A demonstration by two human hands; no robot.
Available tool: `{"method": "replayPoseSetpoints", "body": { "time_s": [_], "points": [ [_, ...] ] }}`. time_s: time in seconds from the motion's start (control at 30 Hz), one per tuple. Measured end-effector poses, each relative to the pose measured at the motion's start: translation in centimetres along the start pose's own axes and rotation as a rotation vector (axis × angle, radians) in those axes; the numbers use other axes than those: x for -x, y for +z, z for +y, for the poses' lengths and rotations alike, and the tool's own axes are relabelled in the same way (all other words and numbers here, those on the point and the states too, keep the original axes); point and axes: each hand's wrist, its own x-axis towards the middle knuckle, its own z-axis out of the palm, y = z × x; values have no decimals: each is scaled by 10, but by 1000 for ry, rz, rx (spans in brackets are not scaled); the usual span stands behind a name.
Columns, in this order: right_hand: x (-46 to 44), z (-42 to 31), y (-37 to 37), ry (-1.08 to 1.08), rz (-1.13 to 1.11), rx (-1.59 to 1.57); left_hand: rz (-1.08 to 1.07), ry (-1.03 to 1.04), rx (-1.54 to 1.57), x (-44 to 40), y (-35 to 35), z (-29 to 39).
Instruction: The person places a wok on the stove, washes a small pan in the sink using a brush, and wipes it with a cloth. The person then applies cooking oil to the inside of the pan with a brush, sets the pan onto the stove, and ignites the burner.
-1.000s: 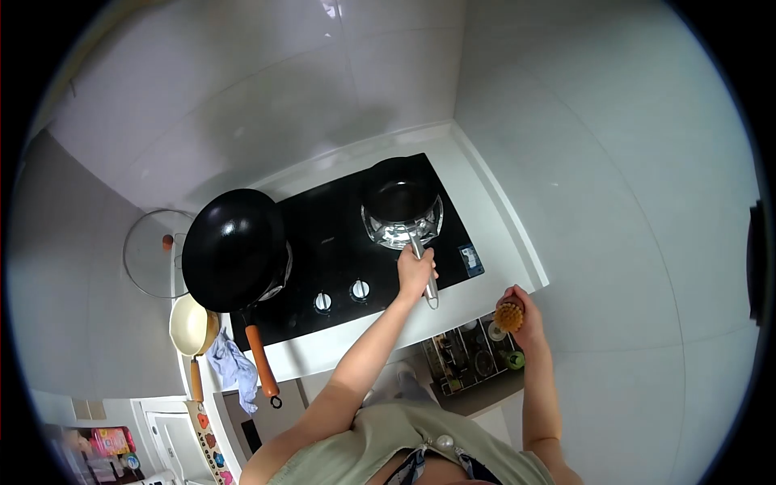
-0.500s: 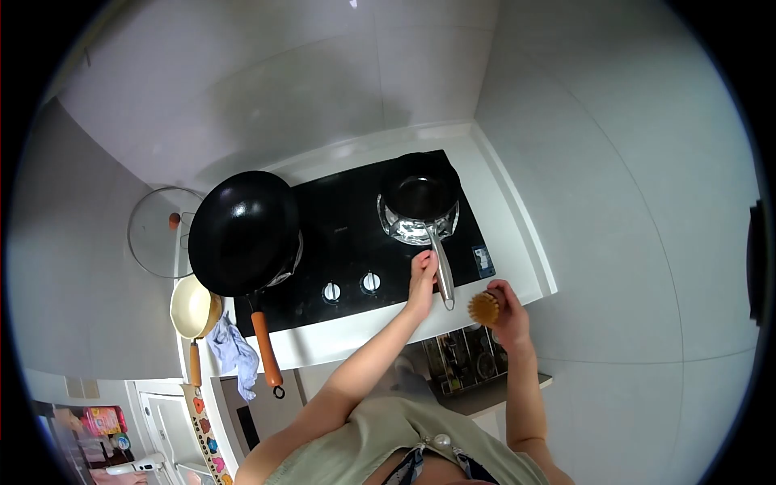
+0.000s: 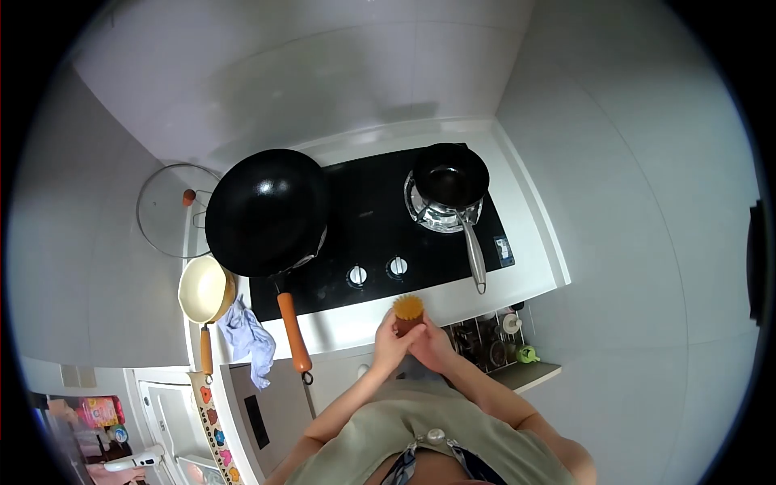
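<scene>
A round brush [image 3: 409, 312] with yellow-brown bristles and a brown body is held bristles up, just in front of the counter edge. Both hands close around its body: my left hand [image 3: 390, 343] on the left side, my right hand [image 3: 434, 344] on the right. Beyond them, a small black pan [image 3: 451, 175] rests on the right burner, its metal handle [image 3: 474, 257] pointing toward me and untouched. On the left burner sits a large black wok [image 3: 267, 212] with an orange-brown handle [image 3: 293, 333].
A cream pan [image 3: 204, 291] and a blue cloth [image 3: 249, 338] lie left of the black cooktop [image 3: 365, 214]. A glass lid [image 3: 166, 212] leans behind them. An open drawer [image 3: 525, 376] with jars juts out below the counter at right.
My left hand has let go of the small pan's handle and come back to the brush. My right hand has brought the brush leftward to meet it. The view has shifted.
</scene>
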Motion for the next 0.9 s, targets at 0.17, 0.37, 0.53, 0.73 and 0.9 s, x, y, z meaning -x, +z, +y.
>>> {"method": "replayPoseSetpoints", "body": {
  "time_s": [0.17, 0.37, 0.53, 0.73, 0.9],
  "points": [
    [-48, -21, -28, -200, 263, 1466, 128, 50, -49, 24, -42, -23],
    [-150, -56, -4, 16, 390, 2220, -10, -188, 109, 71, -69, -56],
    [-204, -62, -35, 299, 41, 2448, -103, -260, 328, 96, -83, -71],
    [-203, -65, 4, 294, -315, 3003, -163, -284, 412, 97, -91, -62],
    [-205, -62, 9, 272, -457, 3201, -209, -285, 502, 103, -96, -80]
  ]
}}
